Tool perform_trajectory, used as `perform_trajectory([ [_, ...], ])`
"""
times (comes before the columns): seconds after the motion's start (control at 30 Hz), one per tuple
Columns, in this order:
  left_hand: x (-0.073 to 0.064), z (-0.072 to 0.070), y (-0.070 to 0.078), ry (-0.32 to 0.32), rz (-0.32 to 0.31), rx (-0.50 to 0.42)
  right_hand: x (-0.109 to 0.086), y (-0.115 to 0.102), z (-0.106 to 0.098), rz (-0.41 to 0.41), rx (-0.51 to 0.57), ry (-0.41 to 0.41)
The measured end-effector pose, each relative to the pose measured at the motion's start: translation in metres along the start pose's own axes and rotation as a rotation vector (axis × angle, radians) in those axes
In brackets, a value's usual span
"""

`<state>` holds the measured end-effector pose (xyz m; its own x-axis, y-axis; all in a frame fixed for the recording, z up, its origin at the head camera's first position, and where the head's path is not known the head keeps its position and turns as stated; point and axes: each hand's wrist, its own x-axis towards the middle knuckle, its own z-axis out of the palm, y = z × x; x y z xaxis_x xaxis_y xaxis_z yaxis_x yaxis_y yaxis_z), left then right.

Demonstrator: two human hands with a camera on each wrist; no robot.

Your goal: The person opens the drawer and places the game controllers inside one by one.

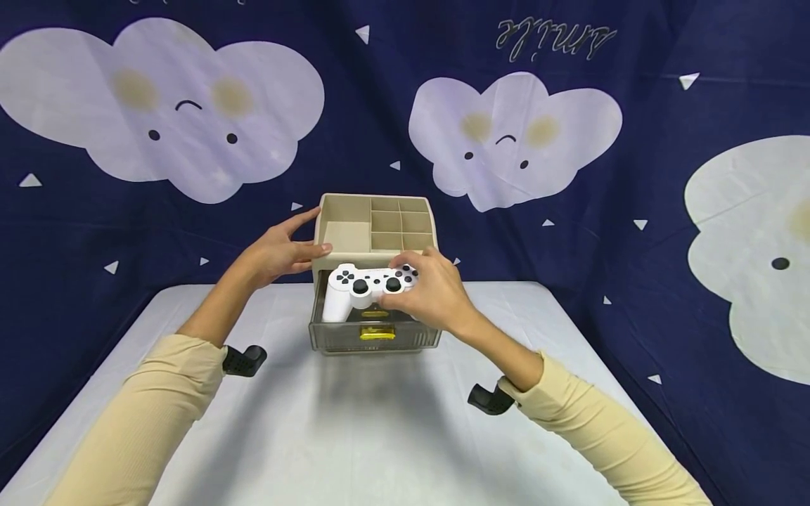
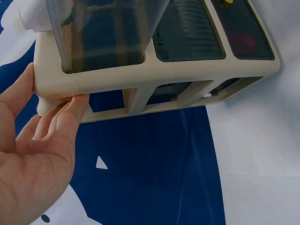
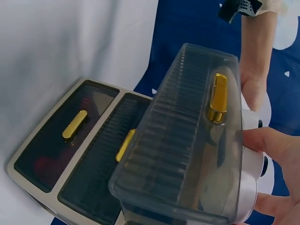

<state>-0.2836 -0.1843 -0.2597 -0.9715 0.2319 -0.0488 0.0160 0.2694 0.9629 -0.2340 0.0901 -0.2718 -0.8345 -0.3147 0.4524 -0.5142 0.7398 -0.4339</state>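
A beige desktop organizer point(image 1: 344, 257) stands on the white table, its top drawer point(image 1: 335, 339) pulled out. The drawer is clear smoky plastic with a yellow handle point(image 1: 377, 333). My left hand point(image 1: 278, 251) grips the organizer's upper left edge; in the left wrist view, the left hand point(image 2: 44, 150) has its fingertips against the beige frame. A white game controller point(image 1: 338, 302) with black sticks is tilted over the open drawer, partly within it. My right hand point(image 1: 436, 288) pinches its right side between thumb and fingers. That hand hides the controller's right grip.
The organizer's top tray has a large compartment point(image 1: 348, 235) and several small ones point(image 1: 414, 221). Two shut drawers point(image 3: 47, 145) lie below the open one in the right wrist view. A dark blue cloud-print cloth point(image 1: 367, 126) hangs behind the white table point(image 1: 380, 436).
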Motion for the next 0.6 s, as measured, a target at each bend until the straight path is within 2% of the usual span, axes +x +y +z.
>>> perform_trajectory([
  [0.6, 0.001, 0.0, 0.001, 0.012, -0.011, -0.002, -0.007, 0.006, 0.017, -0.028, -0.034, -0.007],
])
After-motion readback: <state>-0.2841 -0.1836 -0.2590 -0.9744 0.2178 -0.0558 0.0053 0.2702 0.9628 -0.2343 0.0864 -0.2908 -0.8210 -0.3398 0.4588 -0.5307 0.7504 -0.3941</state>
